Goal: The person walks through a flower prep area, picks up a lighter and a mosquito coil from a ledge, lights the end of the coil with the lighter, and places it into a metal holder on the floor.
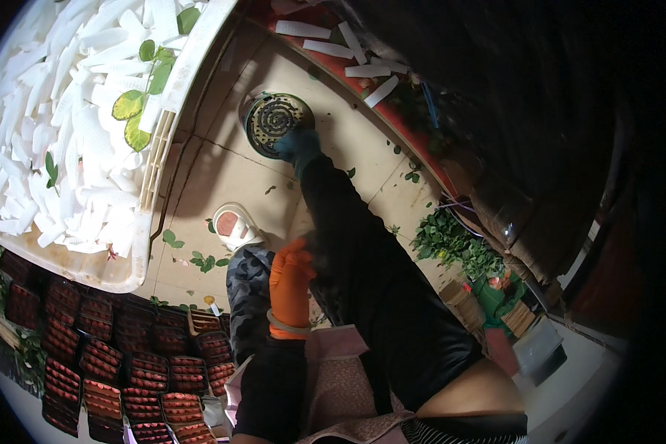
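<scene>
My right hand (300,149), in a dark teal glove, grips the near rim of a round mosquito coil holder (272,119). A dark spiral coil shows on its perforated top. I cannot tell whether the holder rests on the tiled floor (238,175) or is lifted off it. My left hand (291,288) wears an orange rubber glove with a band at the wrist. Its fingers are curled beside my right sleeve, and nothing shows in them.
At left stands a white plastic crate (169,100) heaped with white foam mesh sleeves (83,122). Below it are dark trays with reddish rows (144,372). A red-edged surface (361,91) bears more sleeves. Cut leaves (449,238) lie at right, near my foot (233,225) too.
</scene>
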`<state>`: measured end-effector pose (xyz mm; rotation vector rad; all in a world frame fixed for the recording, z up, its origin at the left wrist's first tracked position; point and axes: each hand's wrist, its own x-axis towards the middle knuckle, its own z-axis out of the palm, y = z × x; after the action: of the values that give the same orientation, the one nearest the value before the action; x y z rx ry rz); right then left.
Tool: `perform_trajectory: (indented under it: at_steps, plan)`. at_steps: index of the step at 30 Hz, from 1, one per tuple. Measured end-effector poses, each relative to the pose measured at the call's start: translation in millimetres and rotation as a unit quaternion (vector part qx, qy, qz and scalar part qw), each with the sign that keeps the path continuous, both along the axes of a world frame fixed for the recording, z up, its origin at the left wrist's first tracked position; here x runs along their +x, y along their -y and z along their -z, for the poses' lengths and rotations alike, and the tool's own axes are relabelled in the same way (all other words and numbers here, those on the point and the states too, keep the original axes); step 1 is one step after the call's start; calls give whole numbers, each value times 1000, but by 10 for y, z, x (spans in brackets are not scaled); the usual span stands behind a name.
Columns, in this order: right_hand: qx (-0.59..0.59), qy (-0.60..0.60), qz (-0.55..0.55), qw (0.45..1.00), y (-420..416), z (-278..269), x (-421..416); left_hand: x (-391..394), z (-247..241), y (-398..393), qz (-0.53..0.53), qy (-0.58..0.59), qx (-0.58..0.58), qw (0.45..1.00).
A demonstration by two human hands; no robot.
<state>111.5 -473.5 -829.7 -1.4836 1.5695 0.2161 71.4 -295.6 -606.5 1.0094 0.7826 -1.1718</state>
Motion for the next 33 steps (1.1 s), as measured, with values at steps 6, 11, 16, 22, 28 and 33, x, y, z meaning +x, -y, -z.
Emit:
perform_trajectory:
  at_steps: [6,11,16,22,28,33]
  plan:
    - [-95,-73,-141,983,-72,-136,74,24,-17,9,-6,-12,-5,1000]
    - [-145,-115,-227,956,-112,-218,109,75,-32,0,-14,-29,-1,999]
    - [-84,-162,-297,937,151,-202,133,37,-28,-11,-11,-15,-18,1000]
    - [-108,-195,-318,921,300,46,180,66,-76,29,-20,-30,-23,999]
    - [-127,-156,-350,915,225,1,210,72,-53,15,-36,-34,-25,998]
    - [-137,-160,-411,887,186,-46,227,137,-63,21,-51,-47,-23,997]
